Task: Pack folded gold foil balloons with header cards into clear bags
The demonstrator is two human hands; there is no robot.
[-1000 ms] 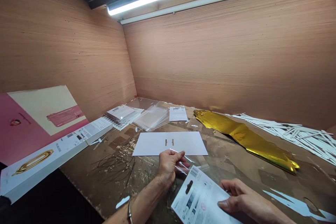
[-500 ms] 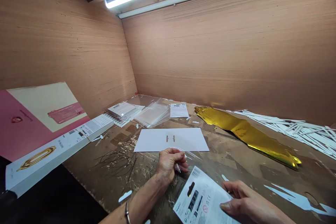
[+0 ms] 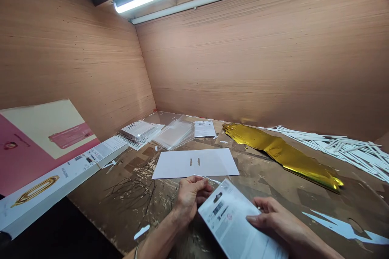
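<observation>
Curling the left hand (image 3: 190, 196) nearly closed, pinching a strip of clear plastic film (image 3: 209, 179) just in front of the slotted white card (image 3: 194, 164). Gripping a printed header card (image 3: 226, 220) with the right hand (image 3: 275, 218), half open, thumb pressing on the card's face, right edge held, the whole card tilting in front of the slotted white card's right half. Showing a crumpled gold foil balloon (image 3: 282, 153) to the right of the slotted white card, white sticks (image 3: 334, 147) farther right, and stacked clear bags (image 3: 174, 135) beyond it. Lying to its left, a tangle of black thread (image 3: 130, 186) and a long white box (image 3: 60, 170).
</observation>
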